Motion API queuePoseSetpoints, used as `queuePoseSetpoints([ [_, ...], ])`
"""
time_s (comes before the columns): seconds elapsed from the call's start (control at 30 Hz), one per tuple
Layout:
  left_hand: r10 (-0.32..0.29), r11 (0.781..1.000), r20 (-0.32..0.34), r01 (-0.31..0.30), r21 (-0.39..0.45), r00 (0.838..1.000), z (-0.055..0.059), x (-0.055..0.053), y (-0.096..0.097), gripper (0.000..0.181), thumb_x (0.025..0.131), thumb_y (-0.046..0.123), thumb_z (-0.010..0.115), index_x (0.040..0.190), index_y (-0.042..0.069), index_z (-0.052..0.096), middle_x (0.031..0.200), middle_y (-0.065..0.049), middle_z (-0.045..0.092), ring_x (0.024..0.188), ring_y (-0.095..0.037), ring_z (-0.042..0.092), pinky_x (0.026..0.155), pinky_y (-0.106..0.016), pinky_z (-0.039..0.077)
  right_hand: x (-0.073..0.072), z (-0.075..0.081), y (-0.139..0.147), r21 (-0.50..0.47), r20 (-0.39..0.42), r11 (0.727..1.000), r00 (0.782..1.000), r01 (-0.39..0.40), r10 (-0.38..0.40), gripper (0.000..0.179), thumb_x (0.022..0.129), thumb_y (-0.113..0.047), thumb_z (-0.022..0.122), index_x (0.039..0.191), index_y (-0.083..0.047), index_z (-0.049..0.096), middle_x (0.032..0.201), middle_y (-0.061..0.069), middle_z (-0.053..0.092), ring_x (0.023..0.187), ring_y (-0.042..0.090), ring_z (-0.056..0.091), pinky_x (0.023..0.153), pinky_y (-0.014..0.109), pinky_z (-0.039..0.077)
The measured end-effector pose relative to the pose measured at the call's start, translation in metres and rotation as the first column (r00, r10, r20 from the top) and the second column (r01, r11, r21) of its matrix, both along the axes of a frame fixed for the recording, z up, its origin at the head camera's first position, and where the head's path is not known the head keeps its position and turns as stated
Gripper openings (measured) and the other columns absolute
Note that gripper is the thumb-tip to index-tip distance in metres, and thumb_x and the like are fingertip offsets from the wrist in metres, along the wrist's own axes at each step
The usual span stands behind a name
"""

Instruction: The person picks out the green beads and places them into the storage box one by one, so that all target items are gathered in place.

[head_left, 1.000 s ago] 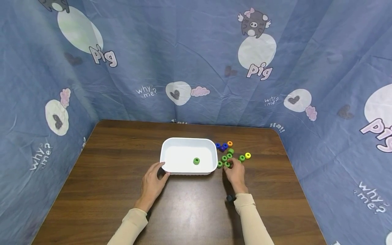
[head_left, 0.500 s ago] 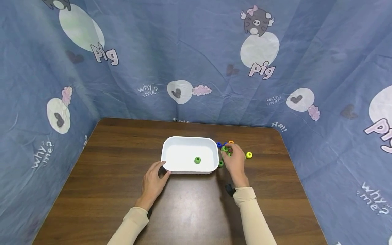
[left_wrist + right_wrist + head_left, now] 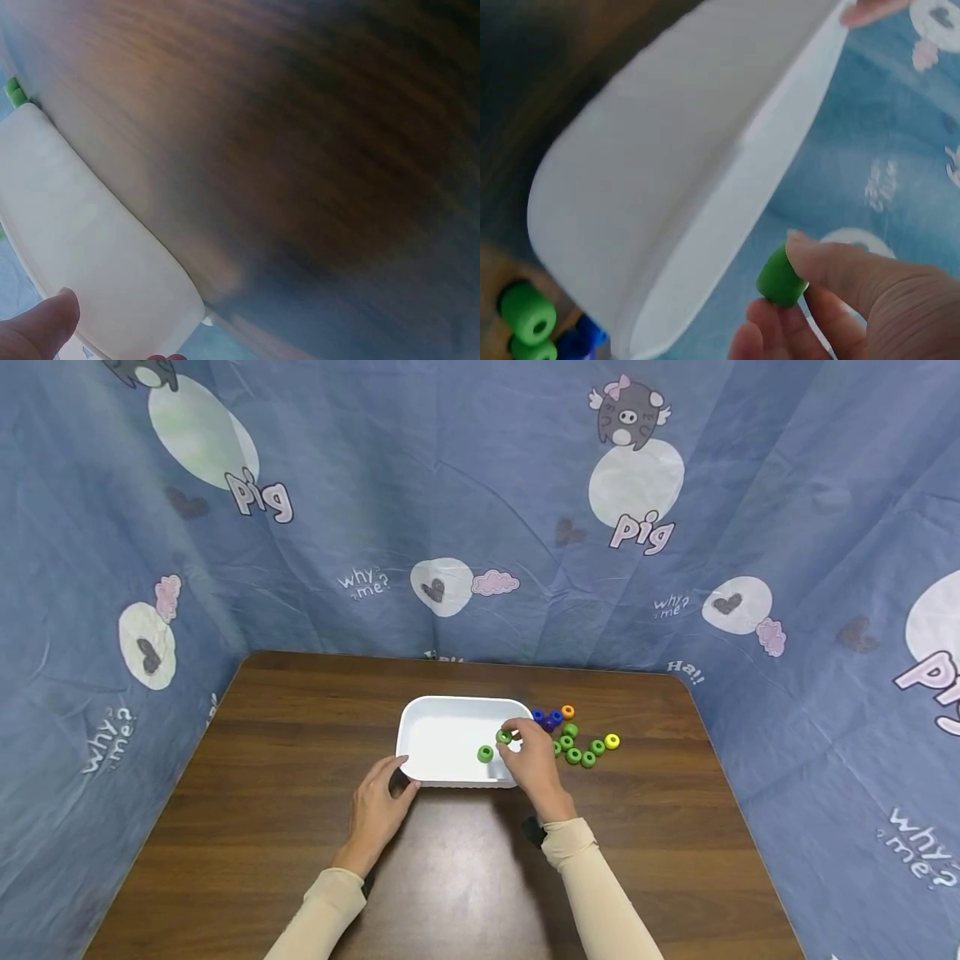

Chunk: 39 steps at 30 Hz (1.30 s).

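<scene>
My right hand (image 3: 534, 766) pinches a green bead (image 3: 504, 737) between thumb and fingers above the right part of a white plastic tray (image 3: 438, 735). In the right wrist view the held bead (image 3: 780, 277) appears as a short, thick cylinder beside the tray's rim. Inside the tray lies another green bead (image 3: 485, 753). My left hand (image 3: 377, 806) grips the tray's near left corner, and the left wrist view catches its thumb (image 3: 49, 322) against the tray wall.
Right of the tray lie several green beads (image 3: 573, 756), partly behind my right hand. Blue beads (image 3: 557, 716), an orange bead (image 3: 567, 712) and a yellow bead (image 3: 612, 742) are close by. Patterned blue cloth (image 3: 480, 510) hangs behind the brown wooden table (image 3: 300, 710).
From the loose beads, my right hand has moved left over the tray, bringing a green bead along. My left hand has stayed at the tray's corner.
</scene>
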<state>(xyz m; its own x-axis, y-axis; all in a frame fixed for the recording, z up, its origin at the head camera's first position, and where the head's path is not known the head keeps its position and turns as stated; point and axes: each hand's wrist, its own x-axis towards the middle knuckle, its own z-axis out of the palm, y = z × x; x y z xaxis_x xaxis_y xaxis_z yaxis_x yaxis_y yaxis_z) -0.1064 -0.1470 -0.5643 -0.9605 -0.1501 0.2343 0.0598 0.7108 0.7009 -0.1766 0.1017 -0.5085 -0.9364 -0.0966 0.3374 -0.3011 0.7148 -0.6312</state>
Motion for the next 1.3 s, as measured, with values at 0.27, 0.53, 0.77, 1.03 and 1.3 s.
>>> queuePoseSetpoints([
  [0.27, -0.002, 1.0, -0.001, 0.002, 0.001, 1.0, 0.0, 0.0, 0.001, 0.048, 0.085, 0.022, 0.082, 0.128, 0.007, 0.067, 0.133, -0.017, 0.064, 0.124, -0.039, 0.062, 0.103, -0.057, 0.055, 0.002, -0.01, -0.018, 0.059, 0.105, 0.988, 0.985, -0.143, 0.136, 0.022, 0.08, -0.005, 0.08, 0.1, -0.005, 0.071, 0.097, 0.009, 0.072, 0.089, 0.024, 0.068, 0.076, 0.034, 0.06],
  [0.53, -0.005, 1.0, -0.013, 0.005, 0.004, 1.0, 0.001, 0.0, 0.001, 0.047, 0.085, 0.022, 0.081, 0.127, 0.007, 0.067, 0.132, -0.017, 0.065, 0.122, -0.039, 0.063, 0.103, -0.056, 0.055, -0.002, -0.02, -0.025, 0.125, 0.148, 0.973, 0.973, -0.194, 0.175, 0.024, 0.078, -0.007, 0.081, 0.1, -0.005, 0.071, 0.098, 0.01, 0.074, 0.087, 0.022, 0.066, 0.08, 0.036, 0.059],
  [0.77, 0.002, 1.0, -0.02, -0.002, 0.005, 1.0, 0.0, 0.0, 0.001, 0.047, 0.084, 0.021, 0.082, 0.126, 0.007, 0.068, 0.132, -0.017, 0.065, 0.122, -0.038, 0.063, 0.102, -0.056, 0.056, -0.007, -0.021, -0.032, 0.143, 0.226, 0.96, 0.952, -0.24, 0.205, 0.026, 0.077, -0.004, 0.08, 0.102, -0.003, 0.072, 0.101, 0.012, 0.075, 0.093, 0.025, 0.068, 0.086, 0.04, 0.06],
  [1.03, -0.004, 1.0, -0.034, 0.004, -0.001, 0.999, -0.001, -0.001, 0.002, 0.047, 0.083, 0.02, 0.083, 0.125, 0.006, 0.068, 0.131, -0.018, 0.065, 0.121, -0.039, 0.064, 0.102, -0.055, 0.056, -0.011, -0.023, -0.036, 0.192, 0.291, 0.948, 0.937, -0.255, 0.193, 0.023, 0.079, -0.006, 0.081, 0.101, -0.005, 0.072, 0.099, 0.01, 0.075, 0.093, 0.024, 0.068, 0.085, 0.039, 0.061],
  [1.3, 0.005, 1.0, -0.037, -0.005, 0.0, 0.999, -0.001, -0.001, 0.001, 0.047, 0.083, 0.02, 0.083, 0.125, 0.007, 0.068, 0.131, -0.016, 0.066, 0.121, -0.038, 0.064, 0.102, -0.055, 0.056, -0.016, -0.023, -0.04, 0.248, 0.311, 0.926, 0.928, -0.285, 0.203, 0.02, 0.078, 0.0, 0.076, 0.097, -0.007, 0.073, 0.1, 0.008, 0.075, 0.098, 0.025, 0.068, 0.088, 0.039, 0.061],
])
